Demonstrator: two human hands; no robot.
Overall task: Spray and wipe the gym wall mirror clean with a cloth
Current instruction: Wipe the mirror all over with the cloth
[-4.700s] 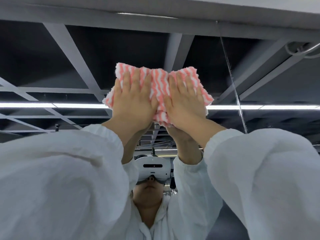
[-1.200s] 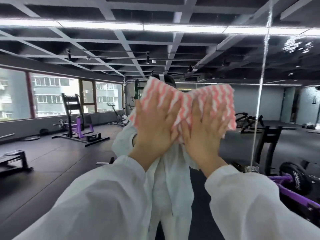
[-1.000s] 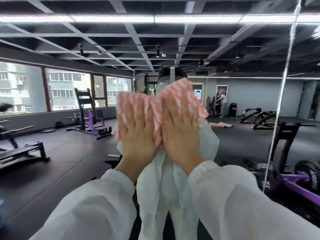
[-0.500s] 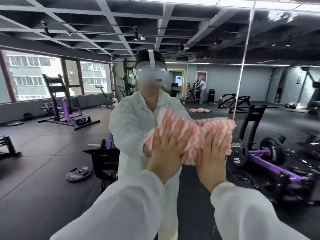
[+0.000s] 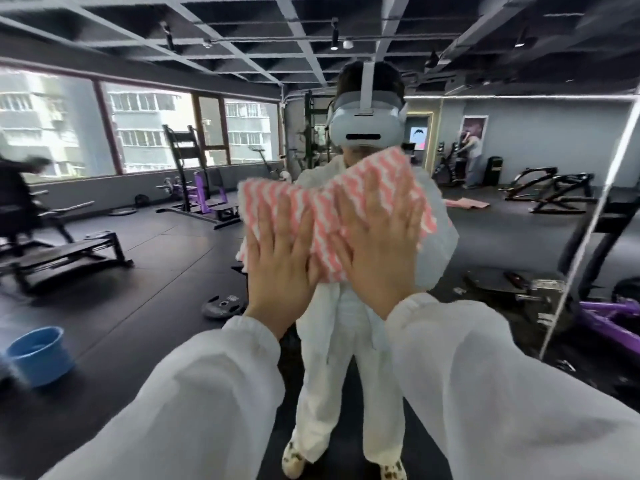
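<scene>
The person is pressing a fluffy pink-and-white striped cloth (image 5: 332, 216) flat against the large gym wall mirror (image 5: 138, 237), at about chest height of the white-suited reflection facing them. The left hand (image 5: 277, 268) is lying on the lower left part of the cloth with its fingers straight and spread, its grip fully open and curling round nothing. The right hand (image 5: 381, 244) is lying just beside it on the right part of the cloth, palm flat, fingers straight and pointing upward, its grip likewise open and only pushing the fabric onto the glass. Both arms are showing loose white sleeves (image 5: 221, 393) reaching in from the bottom edge of the view. The cloth is bunching slightly between the two hands, and its upper right corner is rising towards the reflected grey headset (image 5: 365, 124). A round blue plastic basin (image 5: 38, 355) is standing on the dark rubber floor (image 5: 145, 306) near the mirror's lower left corner.
</scene>
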